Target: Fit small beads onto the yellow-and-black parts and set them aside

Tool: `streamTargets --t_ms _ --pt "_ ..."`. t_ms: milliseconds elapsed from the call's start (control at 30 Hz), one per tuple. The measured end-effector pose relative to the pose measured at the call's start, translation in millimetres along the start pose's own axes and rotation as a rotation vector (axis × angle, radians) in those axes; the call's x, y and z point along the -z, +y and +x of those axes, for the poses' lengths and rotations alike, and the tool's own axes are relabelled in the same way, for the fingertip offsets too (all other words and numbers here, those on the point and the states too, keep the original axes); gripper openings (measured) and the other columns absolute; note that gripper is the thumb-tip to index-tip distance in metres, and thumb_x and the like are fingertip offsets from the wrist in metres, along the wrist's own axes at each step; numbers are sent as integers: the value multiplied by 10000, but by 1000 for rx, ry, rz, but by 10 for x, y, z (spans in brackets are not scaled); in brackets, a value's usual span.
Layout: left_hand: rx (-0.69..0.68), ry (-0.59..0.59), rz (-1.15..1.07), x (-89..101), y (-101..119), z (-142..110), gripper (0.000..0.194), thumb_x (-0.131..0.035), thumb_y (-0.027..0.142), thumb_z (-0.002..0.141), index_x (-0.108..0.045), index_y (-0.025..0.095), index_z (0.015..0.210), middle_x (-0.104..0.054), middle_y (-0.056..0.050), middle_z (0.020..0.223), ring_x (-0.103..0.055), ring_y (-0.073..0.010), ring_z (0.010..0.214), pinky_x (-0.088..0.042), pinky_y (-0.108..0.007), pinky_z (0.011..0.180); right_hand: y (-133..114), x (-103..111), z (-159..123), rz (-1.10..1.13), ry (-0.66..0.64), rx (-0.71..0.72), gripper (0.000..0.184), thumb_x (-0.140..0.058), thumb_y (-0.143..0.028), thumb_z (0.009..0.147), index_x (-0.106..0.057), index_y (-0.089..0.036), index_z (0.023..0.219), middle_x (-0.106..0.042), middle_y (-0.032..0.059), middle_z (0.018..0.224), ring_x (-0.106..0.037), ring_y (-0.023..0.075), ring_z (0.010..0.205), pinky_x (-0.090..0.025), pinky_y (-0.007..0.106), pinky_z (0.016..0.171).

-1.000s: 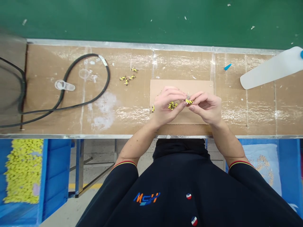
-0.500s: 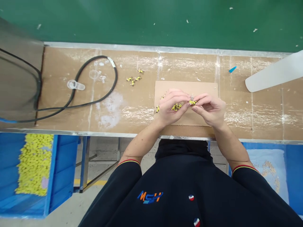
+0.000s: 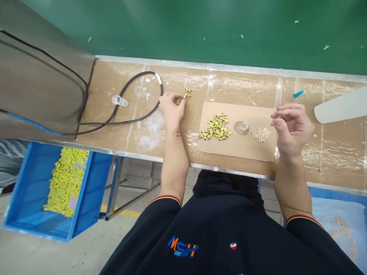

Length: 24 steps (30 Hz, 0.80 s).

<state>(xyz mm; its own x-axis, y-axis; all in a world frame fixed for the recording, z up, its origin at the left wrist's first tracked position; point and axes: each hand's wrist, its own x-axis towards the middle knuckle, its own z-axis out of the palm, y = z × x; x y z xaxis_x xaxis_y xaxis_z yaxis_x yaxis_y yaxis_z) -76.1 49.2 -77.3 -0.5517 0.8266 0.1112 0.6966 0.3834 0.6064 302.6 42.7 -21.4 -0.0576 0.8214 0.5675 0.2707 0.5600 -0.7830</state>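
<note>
Moved since the earlier view: the left hand (image 3: 172,109) has left the card and now stands well apart from the right hand (image 3: 292,128).

Left hand: fingers bunched at a small cluster of yellow-and-black pieces (image 3: 183,95) on the cardboard-covered bench (image 3: 335,152), left of the card; grip cannot be told.

Right hand: raised at the card's right edge, fingers loosely curled, holding nothing visible.

Main heap of yellow-and-black pieces (image 3: 216,126): on the cardboard sheet (image 3: 241,151), long axis left-right, pieces pointing every way, probably spread for easy picking. Beside it: clear cup (image 3: 242,126), beige rings (image 3: 262,134).
</note>
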Motion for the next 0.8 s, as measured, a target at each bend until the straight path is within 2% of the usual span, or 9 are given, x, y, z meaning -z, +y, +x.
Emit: streamTargets --t_ms 100,200,233,300,367,400,500,600,800 --pt "-68 19 44 39 34 -43 201 -674 256 896 -685 229 1095 -690 -114 1255 -592 -284 1268 -476 -532 1118 33 148 56 -135 15 -6 206 -718 -504 930 -698 -300 945 -659 45 972 -664 204 821 -576 400 657" --pt "-245 3 -66 137 160 -154 202 -585 236 925 -650 256 1116 -683 -91 1241 -619 -253 1218 -514 -468 1047 84 354 122 -299 -118 -54 92 -724 -401 926 -725 -315 894 -694 43 886 -644 194 761 -562 389 680" --pt "-325 -61 -117 167 220 -202 192 -582 246 920 -659 257 1095 -699 -79 1200 -639 -238 1162 -531 -442 1008 108 418 138 -341 -186 -71 76 -731 -358 906 -735 -288 875 -692 38 837 -636 190 720 -551 385 665" --pt "-497 -267 -180 204 348 -302 189 -622 281 876 -704 248 1043 -722 -63 1116 -663 -232 1094 -546 -426 993 160 510 157 -407 -416 -140 72 -725 -310 875 -762 -251 894 -705 36 827 -615 177 670 -545 386 679" --pt "-625 -446 -177 203 459 -387 272 -661 337 844 -742 239 1085 -726 -72 1164 -656 -261 1161 -524 -465 1085 202 540 159 -431 -636 -196 113 -728 -315 859 -784 -236 918 -721 47 859 -628 182 693 -548 390 724" --pt "-665 -515 -165 188 499 -419 324 -663 357 845 -749 238 1133 -718 -81 1226 -639 -281 1219 -498 -493 1138 216 530 156 -440 -699 -217 132 -722 -313 861 -793 -232 937 -730 60 899 -641 189 719 -547 390 737" --pt "-704 -625 -111 110 555 -464 398 -609 382 895 -741 240 1243 -684 -104 1347 -590 -317 1313 -435 -556 1207 232 435 130 -486 -794 -236 191 -672 -284 900 -810 -232 1021 -743 89 993 -666 218 817 -551 410 823" --pt "-695 -634 -86 36 556 -463 377 -547 361 935 -755 234 1222 -701 -111 1295 -611 -301 1260 -453 -541 1177 241 320 91 -553 -760 -193 220 -616 -257 939 -815 -221 1027 -741 109 1004 -685 260 946 -542 432 910" --pt "-664 -616 -95 -12 570 -464 302 -571 306 925 -777 206 1121 -730 -109 1140 -660 -260 1126 -531 -448 1067 270 243 57 -675 -827 -184 150 -654 -239 915 -799 -216 887 -724 92 916 -670 258 915 -502 390 825"
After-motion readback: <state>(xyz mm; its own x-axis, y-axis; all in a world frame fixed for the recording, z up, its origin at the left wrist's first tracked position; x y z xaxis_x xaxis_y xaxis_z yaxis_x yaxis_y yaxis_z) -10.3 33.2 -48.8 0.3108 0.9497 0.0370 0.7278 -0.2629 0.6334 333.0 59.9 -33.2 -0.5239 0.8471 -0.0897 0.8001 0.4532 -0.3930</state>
